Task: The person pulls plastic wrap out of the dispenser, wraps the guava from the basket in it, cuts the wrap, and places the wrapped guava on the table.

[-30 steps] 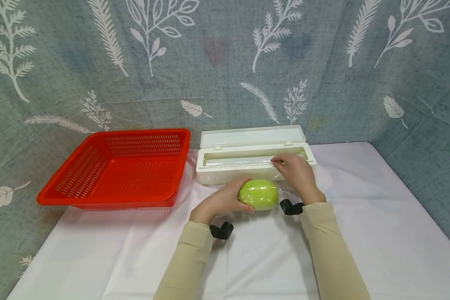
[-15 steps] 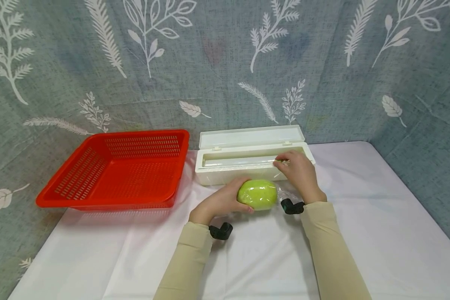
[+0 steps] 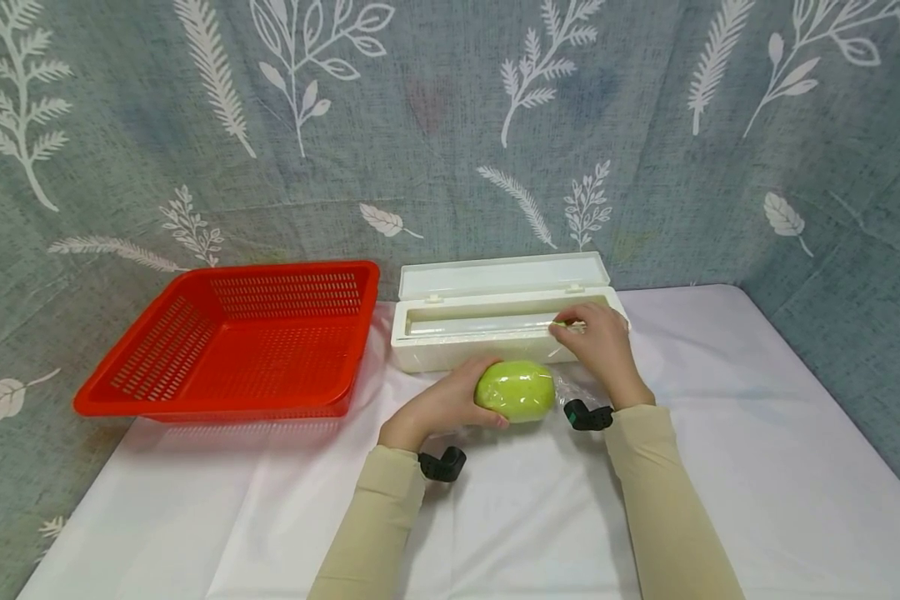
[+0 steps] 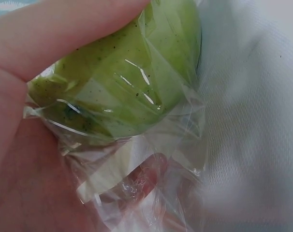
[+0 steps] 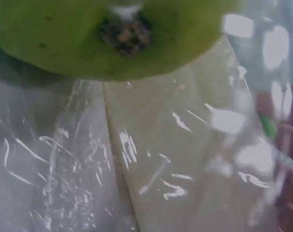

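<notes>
The left hand (image 3: 446,406) grips the green fruit (image 3: 519,390), in clear film (image 4: 183,154), between thumb and fingers. The right hand (image 3: 600,348) pinches a small green piece (image 5: 268,126), the white box (image 3: 450,357) beneath its fingertips.

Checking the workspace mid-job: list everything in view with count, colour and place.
Curtain: 1, grey-blue with white leaves, at the back
Cloth: 1, white, spread underneath
Basket: 1, red, on the cloth, left
Box: 1, off-white, beside the basket, lid raised
Roll-like bar: 1, whitish, inside the box
Fruit: 1, green, before the box
Film: count unclear, transparent, around the fruit
Small piece: 1, green, at the box's front edge
Wrist cameras: 2, black, one per wrist
Sleeves: 2, beige, on both forearms
Left hand: 1, bare, gripping the fruit
Right hand: 1, bare, pinching the small piece
</notes>
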{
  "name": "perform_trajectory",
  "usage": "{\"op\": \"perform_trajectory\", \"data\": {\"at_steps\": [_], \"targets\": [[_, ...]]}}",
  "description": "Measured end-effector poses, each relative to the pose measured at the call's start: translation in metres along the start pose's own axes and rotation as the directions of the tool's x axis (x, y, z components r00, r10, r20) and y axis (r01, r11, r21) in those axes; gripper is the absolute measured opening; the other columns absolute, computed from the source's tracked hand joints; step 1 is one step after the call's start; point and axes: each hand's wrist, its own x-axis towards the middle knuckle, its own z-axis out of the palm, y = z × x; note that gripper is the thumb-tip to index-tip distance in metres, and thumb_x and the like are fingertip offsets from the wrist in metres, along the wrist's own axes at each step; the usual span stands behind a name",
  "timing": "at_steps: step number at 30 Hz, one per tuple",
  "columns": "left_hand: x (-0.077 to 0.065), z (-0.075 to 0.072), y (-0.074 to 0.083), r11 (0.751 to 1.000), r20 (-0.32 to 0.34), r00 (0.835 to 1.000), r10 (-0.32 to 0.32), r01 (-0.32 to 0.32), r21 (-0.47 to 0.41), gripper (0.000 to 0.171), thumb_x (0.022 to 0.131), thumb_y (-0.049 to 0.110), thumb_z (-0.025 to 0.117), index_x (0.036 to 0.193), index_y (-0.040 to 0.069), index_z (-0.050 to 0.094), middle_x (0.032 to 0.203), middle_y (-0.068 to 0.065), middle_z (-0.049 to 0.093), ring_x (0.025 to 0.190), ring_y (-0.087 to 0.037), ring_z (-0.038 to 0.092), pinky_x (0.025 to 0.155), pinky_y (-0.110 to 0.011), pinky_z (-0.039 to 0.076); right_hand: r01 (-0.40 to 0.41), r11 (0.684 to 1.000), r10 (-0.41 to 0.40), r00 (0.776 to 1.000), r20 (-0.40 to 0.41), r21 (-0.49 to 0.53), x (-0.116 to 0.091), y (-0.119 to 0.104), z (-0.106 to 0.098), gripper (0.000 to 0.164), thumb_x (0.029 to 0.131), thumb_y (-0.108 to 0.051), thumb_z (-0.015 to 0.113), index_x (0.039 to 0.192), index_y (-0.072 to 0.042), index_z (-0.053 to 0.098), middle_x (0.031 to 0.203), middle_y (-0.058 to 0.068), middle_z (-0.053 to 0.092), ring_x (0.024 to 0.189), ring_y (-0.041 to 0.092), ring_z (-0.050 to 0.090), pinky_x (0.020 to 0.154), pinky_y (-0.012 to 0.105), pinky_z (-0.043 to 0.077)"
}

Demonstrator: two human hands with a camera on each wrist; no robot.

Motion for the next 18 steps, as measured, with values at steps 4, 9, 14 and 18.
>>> {"op": "perform_trajectory", "data": {"at_steps": [4, 9, 14, 18], "targets": [[0.002, 0.0, -0.001, 1.0, -0.006, 1.0, 0.004, -0.004, -0.004, 0.08, 0.063, 0.03, 0.08, 0.129, 0.018, 0.037, 0.118, 0.007, 0.044, 0.106, -0.009, 0.042, 0.093, -0.03, 0.033, -0.039, 0.999, 0.039, 0.999, -0.012, -0.017, -0.001, 0.002, -0.001, 0.028, 0.078, -0.041, 0.064, 0.086, -0.015, 0.064, 0.109, 0.006, 0.054, 0.114, 0.033, 0.031, 0.098, 0.052, 0.004], [0.003, 0.001, -0.002, 1.0, -0.01, 1.0, 0.007, -0.007, -0.011, 0.08, 0.062, 0.029, 0.081, 0.129, 0.018, 0.038, 0.117, 0.007, 0.044, 0.105, -0.009, 0.042, 0.093, -0.03, 0.033, -0.105, 0.994, 0.107, 0.994, 0.033, -0.032, 0.0, 0.005, -0.002, 0.033, 0.079, -0.048, 0.06, 0.086, -0.016, 0.061, 0.118, 0.006, 0.05, 0.121, 0.034, 0.024, 0.095, 0.055, 0.003], [0.003, 0.001, -0.001, 1.0, -0.012, 1.0, -0.001, 0.001, -0.014, 0.081, 0.062, 0.029, 0.081, 0.129, 0.017, 0.037, 0.118, 0.006, 0.044, 0.106, -0.009, 0.042, 0.093, -0.03, 0.033, -0.118, 0.992, 0.12, 0.992, 0.039, -0.031, 0.001, 0.011, -0.001, 0.035, 0.08, -0.048, 0.057, 0.091, -0.015, 0.061, 0.113, 0.006, 0.057, 0.117, 0.03, 0.032, 0.092, 0.058, 0.011], [0.003, 0.001, 0.0, 1.0, -0.012, 1.0, -0.008, 0.008, -0.009, 0.082, 0.063, 0.029, 0.081, 0.13, 0.017, 0.036, 0.12, 0.005, 0.044, 0.107, -0.01, 0.041, 0.094, -0.031, 0.032, -0.116, 0.993, 0.116, 0.992, 0.052, -0.004, 0.001, 0.014, -0.002, 0.039, 0.08, -0.05, 0.057, 0.094, -0.014, 0.061, 0.109, 0.006, 0.059, 0.117, 0.028, 0.033, 0.092, 0.057, 0.011]]}}
